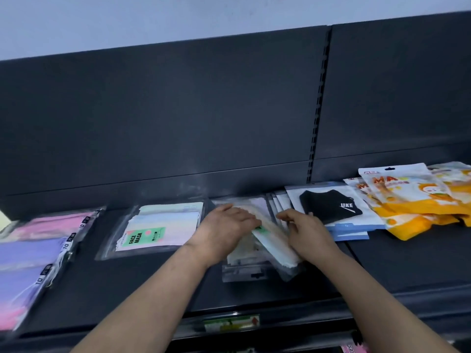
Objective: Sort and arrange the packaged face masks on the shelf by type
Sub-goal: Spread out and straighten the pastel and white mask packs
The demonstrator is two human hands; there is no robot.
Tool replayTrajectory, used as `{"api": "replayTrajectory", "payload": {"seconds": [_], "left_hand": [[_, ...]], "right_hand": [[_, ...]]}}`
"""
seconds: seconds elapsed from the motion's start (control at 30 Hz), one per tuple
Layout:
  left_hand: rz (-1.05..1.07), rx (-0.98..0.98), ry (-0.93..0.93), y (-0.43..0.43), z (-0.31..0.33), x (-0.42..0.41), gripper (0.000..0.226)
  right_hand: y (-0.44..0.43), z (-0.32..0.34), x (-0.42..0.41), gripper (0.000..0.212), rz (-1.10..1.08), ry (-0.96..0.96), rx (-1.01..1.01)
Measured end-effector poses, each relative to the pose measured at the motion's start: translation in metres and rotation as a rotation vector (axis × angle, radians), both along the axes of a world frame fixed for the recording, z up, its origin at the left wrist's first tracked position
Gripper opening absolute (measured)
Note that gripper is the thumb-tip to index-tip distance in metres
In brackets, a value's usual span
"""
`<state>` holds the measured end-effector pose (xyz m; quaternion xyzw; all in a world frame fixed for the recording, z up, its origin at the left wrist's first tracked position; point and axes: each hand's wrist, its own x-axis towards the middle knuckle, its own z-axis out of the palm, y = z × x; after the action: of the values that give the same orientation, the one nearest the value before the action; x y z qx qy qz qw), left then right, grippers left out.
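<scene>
On the dark shelf (127, 289) lie several groups of packaged masks. A loose stack of clear pastel mask packs (262, 253) sits in the middle. My left hand (229, 222) rests flat on its top left, fingers spread over it. My right hand (303, 228) grips the tilted top pack at its right edge. To the left lies a clear pack with a green "FACE MASK" label (153, 228). Pink and purple packs (33, 253) are at the far left. Right of my hands lie black mask packs (331, 207), then orange cartoon packs (413, 202).
The shelf's dark back panel (178, 110) rises behind the packs, with a slotted upright (318, 105) right of centre. A price label strip (230, 323) runs along the front edge. A bare stretch of shelf lies front right.
</scene>
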<state>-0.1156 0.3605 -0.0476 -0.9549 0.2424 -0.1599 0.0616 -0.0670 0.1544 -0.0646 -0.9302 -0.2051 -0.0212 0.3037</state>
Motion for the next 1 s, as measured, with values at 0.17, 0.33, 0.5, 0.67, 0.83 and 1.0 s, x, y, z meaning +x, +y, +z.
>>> {"api": "replayTrajectory", "payload": {"seconds": [0.17, 0.33, 0.5, 0.67, 0.83, 1.0], "left_hand": [[0.417, -0.027, -0.119, 0.043, 0.01, -0.024, 0.046], [0.669, 0.027, -0.071, 0.08, 0.006, -0.061, 0.066], [0.757, -0.002, 0.201, 0.112, -0.007, -0.097, 0.062], [0.691, -0.016, 0.382, 0.131, -0.021, -0.111, 0.062], [0.722, 0.049, 0.313, 0.131, -0.017, -0.111, 0.052], [0.748, -0.106, 0.286, 0.141, -0.021, -0.113, 0.067]], "right_hand": [[0.032, 0.013, -0.019, 0.039, -0.015, -0.061, 0.039], [0.09, -0.006, -0.046, 0.048, 0.105, -0.098, -0.217], [0.124, -0.013, -0.059, 0.071, 0.024, -0.117, -0.423], [0.137, -0.011, -0.065, 0.075, -0.094, 0.0, -0.576], [0.133, -0.013, -0.069, 0.069, -0.195, 0.043, -0.529], [0.134, -0.013, -0.077, 0.044, -0.198, 0.085, -0.509]]}}
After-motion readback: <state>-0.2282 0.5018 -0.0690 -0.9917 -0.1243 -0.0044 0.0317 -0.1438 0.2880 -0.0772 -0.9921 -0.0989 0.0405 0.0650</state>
